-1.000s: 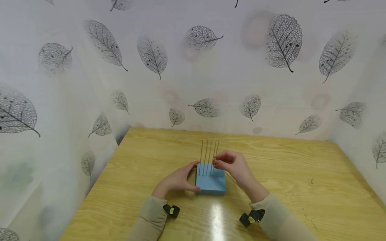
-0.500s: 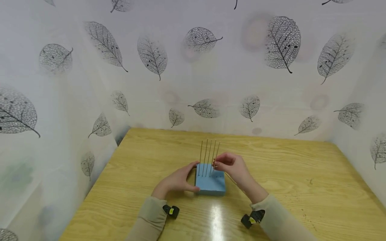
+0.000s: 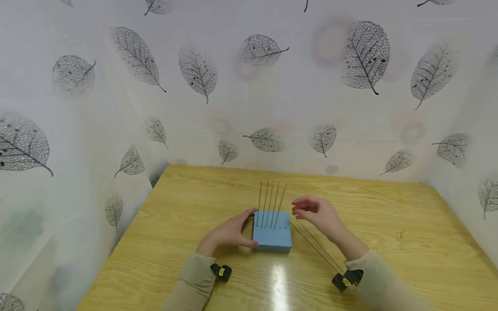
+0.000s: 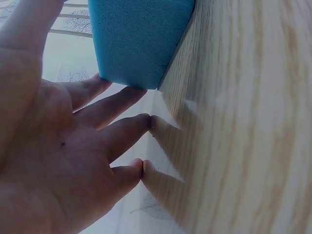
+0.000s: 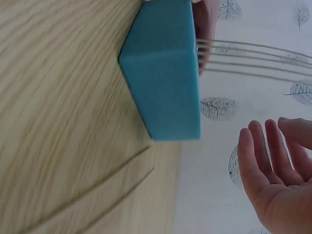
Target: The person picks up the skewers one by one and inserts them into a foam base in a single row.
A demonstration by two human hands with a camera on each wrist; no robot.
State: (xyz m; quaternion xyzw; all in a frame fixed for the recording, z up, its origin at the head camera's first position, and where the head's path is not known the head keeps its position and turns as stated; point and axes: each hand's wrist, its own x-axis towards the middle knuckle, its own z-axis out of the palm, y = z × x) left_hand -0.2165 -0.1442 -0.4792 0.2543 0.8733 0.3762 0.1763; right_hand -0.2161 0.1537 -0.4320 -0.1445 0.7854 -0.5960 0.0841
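A blue foam-like block (image 3: pixel 272 238) lies on the table, with several thin sticks (image 3: pixel 259 198) upright in a row of holes across its top. The rightmost stick leans a little to the right. My left hand (image 3: pixel 225 235) grips the block's left side, thumb at the near corner and fingertips at the far one. In the left wrist view, two fingers touch the block (image 4: pixel 139 41). To the right of the block, my right hand (image 3: pixel 323 220) hovers with nothing in it, fingers loosely bent. Two more sticks (image 3: pixel 317 247) lie slanting on the table beneath it.
The wooden table (image 3: pixel 194 190) meets a leaf-printed curtain (image 3: pixel 272 95) at its back, and more of it hangs along the sides. A small dark mark (image 3: pixel 401 234) lies on the table at right.
My right hand has let go of the rightmost upright stick and moved right, away from the block. That stick now leans slightly more. The left hand stays on the block.
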